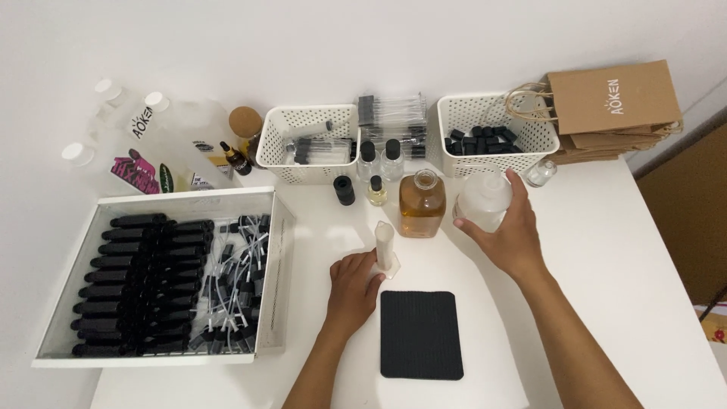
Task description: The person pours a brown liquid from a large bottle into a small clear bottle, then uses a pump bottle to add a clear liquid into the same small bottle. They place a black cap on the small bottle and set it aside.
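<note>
My left hand (352, 282) rests on the white table and holds the base of a small clear measuring cylinder (385, 244) standing upright. My right hand (506, 227) is wrapped around a clear round bottle (482, 198) of colourless liquid, just right of a square glass bottle of amber liquid (421, 203) with no cap on it. A black ribbed mat (421, 334) lies flat in front of the cylinder, between my forearms.
A white tray (60, 291) at the left holds several black bottles and spray pumps. Two white perforated baskets (307, 121) (488, 106) stand at the back, with small bottles and a black cap (344, 189) near them. Brown paper bags (613, 106) lie at the back right, large plastic jugs (163, 132) at the back left.
</note>
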